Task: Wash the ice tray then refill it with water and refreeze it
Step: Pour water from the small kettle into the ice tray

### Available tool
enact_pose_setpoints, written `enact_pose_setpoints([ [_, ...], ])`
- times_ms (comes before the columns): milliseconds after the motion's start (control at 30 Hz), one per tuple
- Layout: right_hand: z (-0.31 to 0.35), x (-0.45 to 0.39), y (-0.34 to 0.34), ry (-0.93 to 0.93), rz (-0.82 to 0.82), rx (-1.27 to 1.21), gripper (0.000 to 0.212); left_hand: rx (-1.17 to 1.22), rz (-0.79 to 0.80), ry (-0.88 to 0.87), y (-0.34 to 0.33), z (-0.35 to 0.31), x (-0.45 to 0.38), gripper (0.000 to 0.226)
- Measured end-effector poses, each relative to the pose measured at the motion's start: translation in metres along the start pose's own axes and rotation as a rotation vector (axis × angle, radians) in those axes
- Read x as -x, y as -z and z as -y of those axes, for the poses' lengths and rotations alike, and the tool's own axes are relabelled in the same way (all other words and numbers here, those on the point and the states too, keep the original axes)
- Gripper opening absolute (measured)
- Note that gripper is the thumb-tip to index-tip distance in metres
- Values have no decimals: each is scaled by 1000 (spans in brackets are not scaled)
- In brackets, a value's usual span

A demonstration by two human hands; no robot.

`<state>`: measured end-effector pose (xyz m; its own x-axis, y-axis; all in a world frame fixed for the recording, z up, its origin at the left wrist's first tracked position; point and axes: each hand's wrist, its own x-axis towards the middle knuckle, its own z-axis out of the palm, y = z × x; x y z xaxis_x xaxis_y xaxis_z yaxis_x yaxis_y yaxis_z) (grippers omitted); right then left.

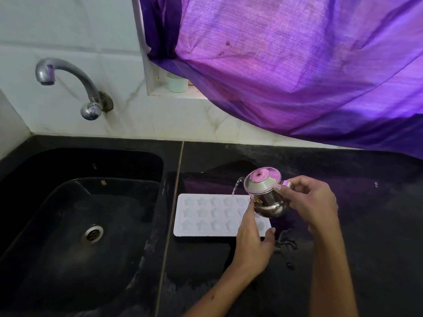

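The right hand (313, 202) grips a steel pot (265, 195), tilted, w/ water falling into the white ice tray (206, 216) just right of the sink (80, 213). The left hand (251, 241) has straight fingers touching the pot and the tray's right end.

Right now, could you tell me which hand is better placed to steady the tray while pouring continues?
Left. The left hand already rests at the tray's near right corner, while the right hand grips the tilted jug, pouring water.
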<state>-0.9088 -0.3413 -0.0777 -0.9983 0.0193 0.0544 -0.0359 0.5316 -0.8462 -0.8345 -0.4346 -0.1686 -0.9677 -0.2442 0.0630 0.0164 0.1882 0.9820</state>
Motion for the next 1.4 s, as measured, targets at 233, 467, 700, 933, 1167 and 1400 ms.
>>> enact_pose_setpoints([
  [233,0,2,-3,-3,-7,-2,20,-3,9,17,4,0,0,71],
  [467,-6,1,-3,-10,-16,-102,14,-18,-16,10,8,-2,0,72],
  [700,1,6,0,-1,17,-263,11,-19,-67,0,15,-4,-4,79],
  [933,7,7,-10,35,-15,-188,13,-18,-90,26,17,-2,-2,79],
  [1167,11,7,-18,51,-42,-97,16,-3,-90,48,20,0,1,78],
  [1400,14,8,-23,60,-46,-26,13,11,-87,53,24,1,0,76],
])
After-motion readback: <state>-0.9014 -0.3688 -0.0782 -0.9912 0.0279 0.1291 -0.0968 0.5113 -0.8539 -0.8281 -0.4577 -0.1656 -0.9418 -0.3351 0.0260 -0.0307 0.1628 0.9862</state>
